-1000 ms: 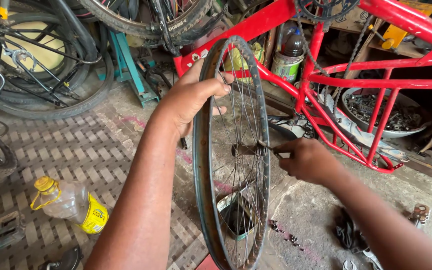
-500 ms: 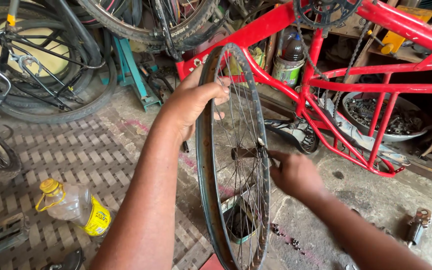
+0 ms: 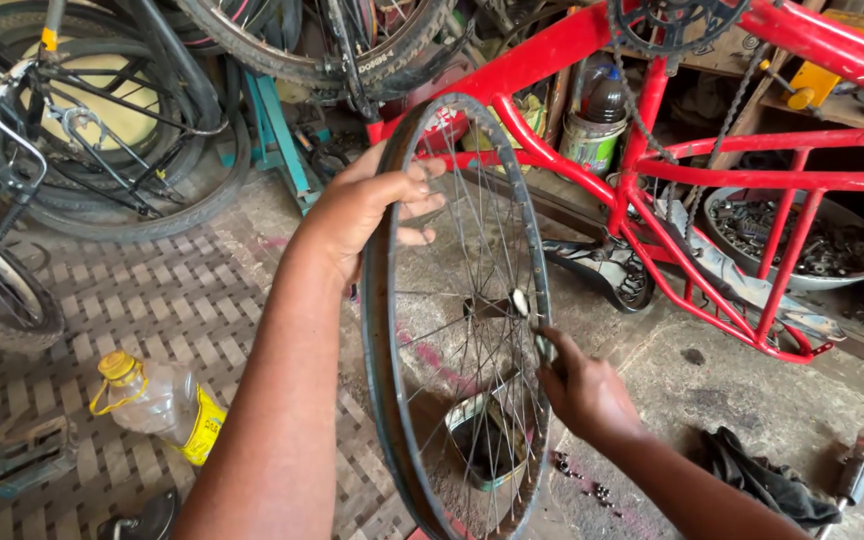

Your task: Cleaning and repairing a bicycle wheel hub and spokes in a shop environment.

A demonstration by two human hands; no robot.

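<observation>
While the bare bike wheel [image 3: 462, 330] stands upright on its edge in the middle of the view, it is held at the top by the left hand [image 3: 367, 205]. The grip of that hand is curled round the rim, with the fingers [image 3: 420, 190] bent over the edge among the thin spokes. The right hand [image 3: 587, 395] is held low beside the wheel, near the hub [image 3: 520, 302] in the middle. Its grip is pinched shut at a spoke close to the hub, but what is pinched cannot be told, because it is too small to see.

A round tin [image 3: 482, 445] is seen through the spokes, down on the floor [image 3: 692, 390] behind the wheel. A red bike frame [image 3: 652, 150] is propped just behind the wheel, on the right. A plastic bottle with a yellow cap [image 3: 157, 405] is lying on the patterned floor to the left, well apart from the wheel. Old black tyres [image 3: 132, 190] are piled in the top left corner. A dark rag [image 3: 762, 480] is lying on the floor near the right arm. Small dark bits [image 3: 582, 480] are scattered on the floor just beside the wheel's bottom.
</observation>
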